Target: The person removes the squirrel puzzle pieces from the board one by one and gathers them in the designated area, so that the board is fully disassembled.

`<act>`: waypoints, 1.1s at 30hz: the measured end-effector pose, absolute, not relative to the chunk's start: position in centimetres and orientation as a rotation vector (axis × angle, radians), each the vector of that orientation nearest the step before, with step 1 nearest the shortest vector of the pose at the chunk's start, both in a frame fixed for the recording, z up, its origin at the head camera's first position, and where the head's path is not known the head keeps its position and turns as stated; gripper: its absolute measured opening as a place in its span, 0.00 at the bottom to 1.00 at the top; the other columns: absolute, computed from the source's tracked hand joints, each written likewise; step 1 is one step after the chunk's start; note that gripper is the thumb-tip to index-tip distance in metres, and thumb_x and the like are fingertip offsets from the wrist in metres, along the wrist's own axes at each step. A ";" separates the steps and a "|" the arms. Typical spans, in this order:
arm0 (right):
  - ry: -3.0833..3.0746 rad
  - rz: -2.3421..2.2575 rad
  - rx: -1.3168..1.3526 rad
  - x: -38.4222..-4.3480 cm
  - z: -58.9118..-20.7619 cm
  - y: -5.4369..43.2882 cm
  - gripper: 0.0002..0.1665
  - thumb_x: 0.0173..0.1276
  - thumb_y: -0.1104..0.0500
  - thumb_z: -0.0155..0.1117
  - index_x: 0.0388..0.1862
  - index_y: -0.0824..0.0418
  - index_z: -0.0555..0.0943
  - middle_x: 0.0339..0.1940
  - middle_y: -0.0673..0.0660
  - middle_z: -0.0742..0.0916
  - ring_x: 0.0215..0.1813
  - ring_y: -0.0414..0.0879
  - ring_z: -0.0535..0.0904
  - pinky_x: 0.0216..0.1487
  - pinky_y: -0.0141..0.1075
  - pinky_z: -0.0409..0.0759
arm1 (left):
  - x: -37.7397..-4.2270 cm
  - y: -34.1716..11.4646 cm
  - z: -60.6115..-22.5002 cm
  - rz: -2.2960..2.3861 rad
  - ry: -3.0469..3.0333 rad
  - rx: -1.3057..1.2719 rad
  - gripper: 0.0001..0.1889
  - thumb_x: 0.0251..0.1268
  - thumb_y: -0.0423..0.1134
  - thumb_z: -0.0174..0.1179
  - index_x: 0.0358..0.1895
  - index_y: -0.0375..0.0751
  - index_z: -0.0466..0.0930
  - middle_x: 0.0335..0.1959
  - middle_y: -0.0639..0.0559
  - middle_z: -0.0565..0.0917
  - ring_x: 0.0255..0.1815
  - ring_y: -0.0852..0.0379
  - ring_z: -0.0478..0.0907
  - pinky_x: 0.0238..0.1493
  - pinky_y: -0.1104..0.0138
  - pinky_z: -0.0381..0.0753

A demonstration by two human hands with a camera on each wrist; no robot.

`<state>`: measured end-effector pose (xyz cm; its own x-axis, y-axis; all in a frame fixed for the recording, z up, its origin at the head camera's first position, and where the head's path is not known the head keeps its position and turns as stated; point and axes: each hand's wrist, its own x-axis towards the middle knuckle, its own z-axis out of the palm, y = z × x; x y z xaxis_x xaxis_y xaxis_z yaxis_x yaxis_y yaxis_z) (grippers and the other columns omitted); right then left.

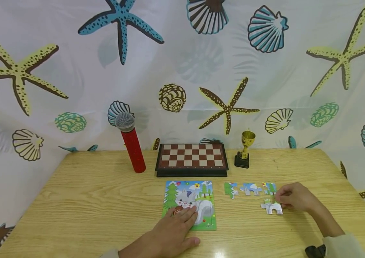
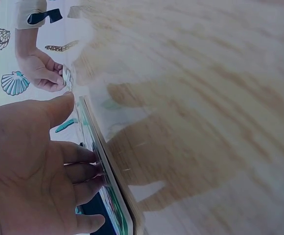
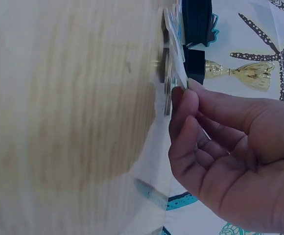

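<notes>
Puzzle board (image 1: 202,205): head view; lies midway between the table's (image 1: 89,204) left and right edges, best kept steady; flat, printed rectangle on wood grain.
Loose pieces (image 1: 251,189): head view; three knobbed cutouts between board and the table's right edge.
Left hand (image 2: 29,166): left wrist view; fingers extended, tips resting on the board; light pressure should suffice.
Right hand (image 3: 240,142): right wrist view; thumb and forefinger pinch a thin, tilted piece (image 3: 176,49) by its rim, a grip that should leave notches free for aligning.
</notes>
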<state>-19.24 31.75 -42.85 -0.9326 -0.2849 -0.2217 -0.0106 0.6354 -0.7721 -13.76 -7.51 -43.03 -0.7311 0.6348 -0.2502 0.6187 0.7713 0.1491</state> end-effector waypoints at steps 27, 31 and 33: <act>2.846 -0.851 -0.184 -20.1 -42.5 30.6 0.06 0.62 0.67 0.61 0.27 0.63 0.83 0.21 0.51 0.83 0.23 0.43 0.70 0.25 0.32 0.68 | -13.9 -7.9 -43.2 0.196 2.640 0.961 0.37 0.68 0.65 0.41 0.73 0.45 0.58 0.76 0.52 0.57 0.76 0.54 0.56 0.71 0.46 0.55; 2.821 -0.897 -0.227 -20.3 -41.9 29.2 0.06 0.63 0.65 0.61 0.28 0.64 0.82 0.23 0.53 0.84 0.24 0.43 0.72 0.25 0.34 0.70 | -13.9 -8.0 -43.2 0.214 2.633 0.975 0.37 0.69 0.65 0.41 0.73 0.45 0.57 0.76 0.52 0.55 0.76 0.54 0.54 0.71 0.46 0.55; 2.794 -0.951 -0.238 -20.4 -41.6 28.0 0.06 0.63 0.66 0.61 0.28 0.65 0.83 0.23 0.54 0.84 0.24 0.44 0.73 0.25 0.35 0.71 | -14.0 -8.1 -43.2 0.223 2.626 0.981 0.37 0.69 0.64 0.40 0.73 0.44 0.57 0.77 0.52 0.54 0.77 0.54 0.53 0.72 0.45 0.55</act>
